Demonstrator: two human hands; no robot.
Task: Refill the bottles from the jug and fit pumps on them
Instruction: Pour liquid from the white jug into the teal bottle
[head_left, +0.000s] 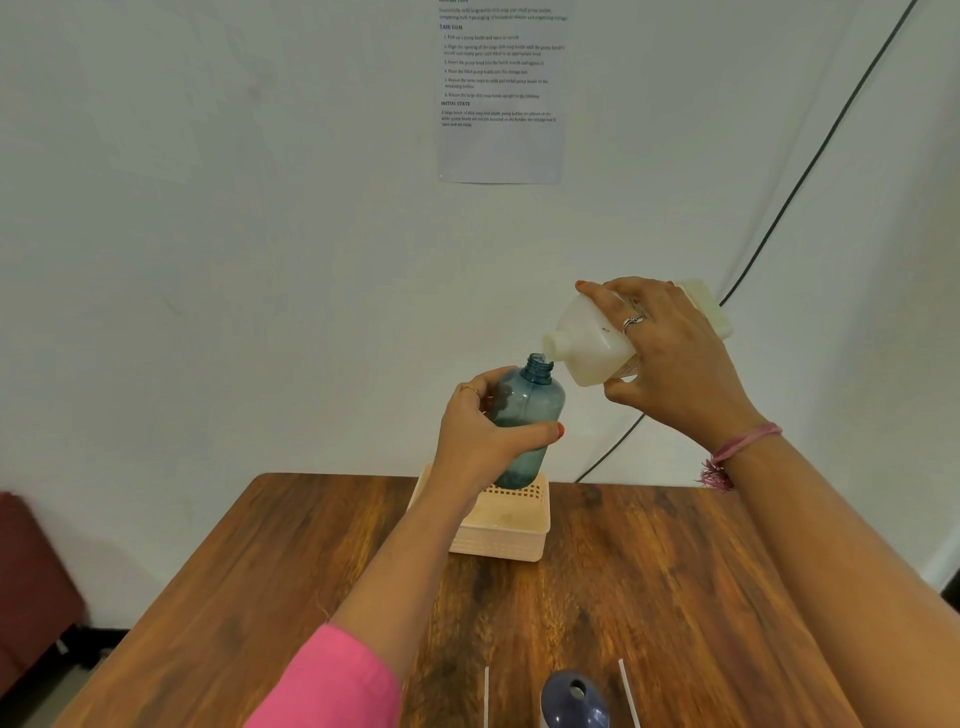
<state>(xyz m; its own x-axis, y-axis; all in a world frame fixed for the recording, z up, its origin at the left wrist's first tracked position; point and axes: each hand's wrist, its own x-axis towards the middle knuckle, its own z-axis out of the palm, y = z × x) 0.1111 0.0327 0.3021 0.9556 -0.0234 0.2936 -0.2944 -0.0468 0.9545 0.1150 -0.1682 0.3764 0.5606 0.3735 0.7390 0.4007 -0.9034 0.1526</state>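
Note:
My left hand (480, 439) grips a clear blue bottle (535, 410) around its body and holds it upright in the air above the basket, its threaded neck open. My right hand (670, 358) holds a white jug (592, 338), tipped to the left so its spout sits right over the blue bottle's mouth. Near the table's front edge a dark blue pump head (574, 699) stands, with two thin white dip tubes (628, 693) beside it.
A pale peach perforated basket (506, 535) sits on the wooden table (675, 597) under the bottle. A printed sheet (501, 93) hangs on the white wall, and a black cable (810, 171) runs down it. A dark red seat (31, 571) stands at the left.

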